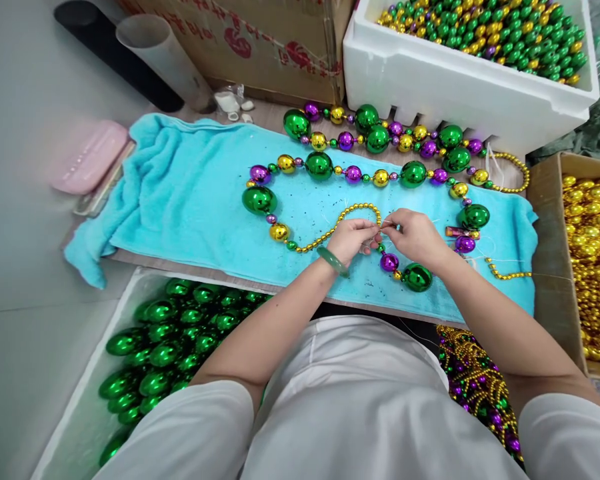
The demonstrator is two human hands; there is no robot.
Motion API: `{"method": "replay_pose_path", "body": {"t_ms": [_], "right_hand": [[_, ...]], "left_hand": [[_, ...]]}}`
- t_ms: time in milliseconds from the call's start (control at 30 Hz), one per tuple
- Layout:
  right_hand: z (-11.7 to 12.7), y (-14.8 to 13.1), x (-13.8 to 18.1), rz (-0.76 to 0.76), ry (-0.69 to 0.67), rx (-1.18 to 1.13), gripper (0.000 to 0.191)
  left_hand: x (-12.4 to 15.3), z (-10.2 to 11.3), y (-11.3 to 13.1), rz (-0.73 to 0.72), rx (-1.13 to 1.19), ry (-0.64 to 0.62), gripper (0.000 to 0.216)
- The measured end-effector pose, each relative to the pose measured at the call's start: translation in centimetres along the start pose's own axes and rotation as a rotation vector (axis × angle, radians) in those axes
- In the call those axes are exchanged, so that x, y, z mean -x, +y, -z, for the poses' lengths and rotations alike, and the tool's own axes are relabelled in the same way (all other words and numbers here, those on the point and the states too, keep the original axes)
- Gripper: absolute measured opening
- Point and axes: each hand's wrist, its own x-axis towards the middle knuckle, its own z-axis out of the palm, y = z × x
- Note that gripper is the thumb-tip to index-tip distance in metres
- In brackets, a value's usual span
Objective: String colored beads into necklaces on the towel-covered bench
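Observation:
My left hand point(353, 240) and my right hand point(414, 235) meet over a turquoise towel point(195, 193), fingers pinched together on a thin white thread at the end of a strand of small gold beads point(347, 217). A green bangle circles my left wrist. A long necklace of big green, purple and gold beads point(363, 172) loops across the towel around my hands. A purple bead point(389, 261) and a large green bead point(417, 277) lie just below my right hand.
A tray of large green beads point(165, 340) sits at lower left. A white foam box of small mixed beads point(473, 73) stands at the back right, a carton of gold beads point(593, 260) at right. Finished bead strands point(475, 380) pile by my right knee. A pink case point(87, 157) lies left.

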Motion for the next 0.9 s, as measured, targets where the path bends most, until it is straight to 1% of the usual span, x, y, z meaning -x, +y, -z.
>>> {"method": "replay_pose_path", "body": {"t_ms": [100, 233, 333, 367, 433, 533, 633, 700, 767, 833, 900], "right_hand": [[0.0, -0.1, 0.1, 0.002, -0.026, 0.033, 0.016], [-0.5, -0.3, 0.7, 0.059, -0.047, 0.039, 0.017], [-1.0, -0.2, 0.9, 0.067, -0.086, 0.012, 0.017], [-1.0, 0.0, 0.9, 0.055, -0.101, -0.003, 0.016], [-1.0, 0.4, 0.7, 0.017, -0.12, -0.039, 0.014], [-0.8, 1.2, -0.1, -0.037, -0.083, -0.11, 0.014], [-0.9, 1.9, -1.3, -0.116, -0.031, -0.253, 0.018], [-1.1, 2.1, -2.1, -0.215, -0.08, -0.41, 0.022], [-1.2, 2.1, -2.8, -0.306, -0.191, -0.567, 0.021], [-1.2, 2.0, -3.1, -0.357, -0.302, -0.675, 0.015], [-1.2, 1.9, -3.3, -0.369, -0.38, -0.745, 0.011]], "left_hand": [[0.0, 0.0, 0.0, 0.0, -0.009, 0.013, 0.009], [-0.1, 0.0, 0.0, 0.001, -0.038, 0.047, 0.005], [-0.1, 0.3, -0.1, -0.055, -0.201, 0.038, 0.007], [-0.1, 0.4, -0.1, -0.111, -0.292, 0.038, 0.008], [0.0, 0.6, -0.2, -0.279, -0.489, 0.052, 0.013], [0.2, 0.9, -0.4, -0.536, -0.707, 0.078, 0.021], [0.2, 1.1, -0.8, -0.669, -0.836, 0.07, 0.028], [0.1, 1.3, -1.2, -0.727, -0.898, 0.049, 0.032], [-0.1, 1.5, -1.5, -0.765, -0.932, 0.032, 0.035], [-0.3, 1.6, -1.7, -0.781, -0.95, 0.029, 0.036], [-0.5, 1.7, -1.7, -0.793, -0.959, 0.042, 0.036]]}}
